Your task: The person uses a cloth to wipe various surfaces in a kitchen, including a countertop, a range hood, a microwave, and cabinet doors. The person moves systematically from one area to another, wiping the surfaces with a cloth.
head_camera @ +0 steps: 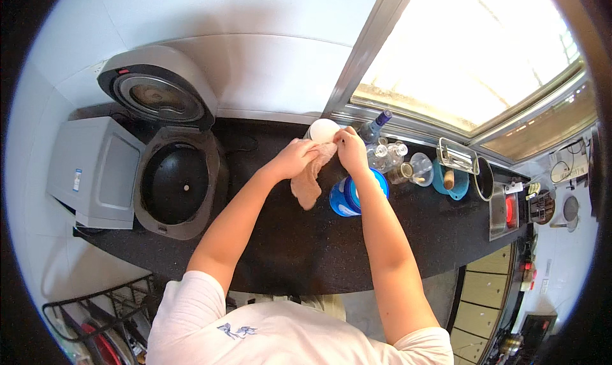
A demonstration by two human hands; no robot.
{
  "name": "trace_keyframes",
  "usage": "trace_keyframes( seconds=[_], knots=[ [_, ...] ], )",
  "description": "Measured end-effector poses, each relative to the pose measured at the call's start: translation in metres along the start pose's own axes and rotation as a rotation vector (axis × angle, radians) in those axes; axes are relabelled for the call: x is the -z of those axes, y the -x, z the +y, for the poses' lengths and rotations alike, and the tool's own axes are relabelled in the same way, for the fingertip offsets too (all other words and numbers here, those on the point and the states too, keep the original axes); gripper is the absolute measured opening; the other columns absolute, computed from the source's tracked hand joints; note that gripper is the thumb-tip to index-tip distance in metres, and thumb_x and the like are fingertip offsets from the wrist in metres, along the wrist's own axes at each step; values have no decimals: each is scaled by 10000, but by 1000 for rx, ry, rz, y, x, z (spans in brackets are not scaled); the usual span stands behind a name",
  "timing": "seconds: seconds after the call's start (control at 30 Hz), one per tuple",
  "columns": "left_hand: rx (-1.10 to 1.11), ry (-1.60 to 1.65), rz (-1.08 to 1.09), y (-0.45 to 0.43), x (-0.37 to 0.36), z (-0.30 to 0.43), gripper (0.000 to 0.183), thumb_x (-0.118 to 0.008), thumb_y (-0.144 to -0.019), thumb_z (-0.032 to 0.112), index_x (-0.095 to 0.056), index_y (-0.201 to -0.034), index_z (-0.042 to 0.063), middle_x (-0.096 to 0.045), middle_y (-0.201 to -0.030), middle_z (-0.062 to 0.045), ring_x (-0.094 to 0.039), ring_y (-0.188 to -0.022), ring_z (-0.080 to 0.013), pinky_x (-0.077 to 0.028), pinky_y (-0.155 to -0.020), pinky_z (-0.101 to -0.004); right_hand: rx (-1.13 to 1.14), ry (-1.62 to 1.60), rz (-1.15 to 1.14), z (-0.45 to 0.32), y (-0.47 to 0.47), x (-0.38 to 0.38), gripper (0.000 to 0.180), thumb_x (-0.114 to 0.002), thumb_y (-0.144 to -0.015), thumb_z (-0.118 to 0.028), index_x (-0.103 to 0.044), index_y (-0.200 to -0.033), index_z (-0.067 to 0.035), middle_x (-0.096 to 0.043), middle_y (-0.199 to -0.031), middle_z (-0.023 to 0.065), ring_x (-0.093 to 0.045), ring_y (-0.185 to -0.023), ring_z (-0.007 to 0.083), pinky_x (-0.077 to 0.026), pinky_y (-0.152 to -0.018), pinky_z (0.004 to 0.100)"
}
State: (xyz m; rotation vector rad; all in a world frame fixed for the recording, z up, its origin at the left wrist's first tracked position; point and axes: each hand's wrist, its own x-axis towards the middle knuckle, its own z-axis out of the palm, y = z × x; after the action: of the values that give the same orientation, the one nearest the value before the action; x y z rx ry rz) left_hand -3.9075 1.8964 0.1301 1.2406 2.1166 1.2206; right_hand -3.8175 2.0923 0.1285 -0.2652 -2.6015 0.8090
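Note:
A brown cloth (pixel 307 186) is stretched between my hands above the dark countertop (pixel 287 250), its loose end hanging toward me. My left hand (pixel 292 157) pinches it on one side. At its upper right corner, my right hand (pixel 350 149) grips the cloth with bent fingers. Just beyond them stands a container with a white round top (pixel 324 130), partly covered by the cloth and fingers. Beneath my right forearm is a blue tub (pixel 345 198) with a blue lid, partly hidden by the arm.
At left, a rice cooker (pixel 174 188) has its lid (pixel 158 92) raised, beside a grey appliance (pixel 103 174). Glass bottles (pixel 377 157), a jar (pixel 400 173) and a blue basket (pixel 452 183) line the window side. Farther right is a sink (pixel 499 212). A black wire rack (pixel 100 300) sits lower left.

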Motion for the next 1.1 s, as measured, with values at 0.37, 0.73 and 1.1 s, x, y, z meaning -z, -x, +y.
trace_keyframes(
  seconds=[0.37,0.73,1.1],
  knots=[
    [226,245,577,79,25,-9,323,-528,-1010,178,-574,-1228,-56,-657,-1156,-196,-622,-1095,-292,-455,-968,-373,-200,-187,501,-34,12,-84,1311,-970,-509,-165,-187,-1550,-10,-290,-1470,259,-437,-1305,431,-407,-1094,451],
    [-91,-462,276,97,-4,73,314,-642,-901,195,-660,-1198,93,-632,-1245,-125,-510,-1213,-336,-400,-1040,-478,-291,-538,113,-64,135,-72,1010,-925,-602,-202,-379,-1442,-74,-476,-1411,169,-487,-1309,366,-434,-1061,453],
    [71,-676,111,121,-110,96,445,-712,-866,382,-577,-1249,199,-481,-1361,-84,-431,-1283,-338,-352,-1049,-543,-465,-593,161,-74,234,-31,847,-866,-732,-185,-408,-1435,-69,-484,-1439,159,-493,-1321,327,-421,-1071,422]
  ],
)
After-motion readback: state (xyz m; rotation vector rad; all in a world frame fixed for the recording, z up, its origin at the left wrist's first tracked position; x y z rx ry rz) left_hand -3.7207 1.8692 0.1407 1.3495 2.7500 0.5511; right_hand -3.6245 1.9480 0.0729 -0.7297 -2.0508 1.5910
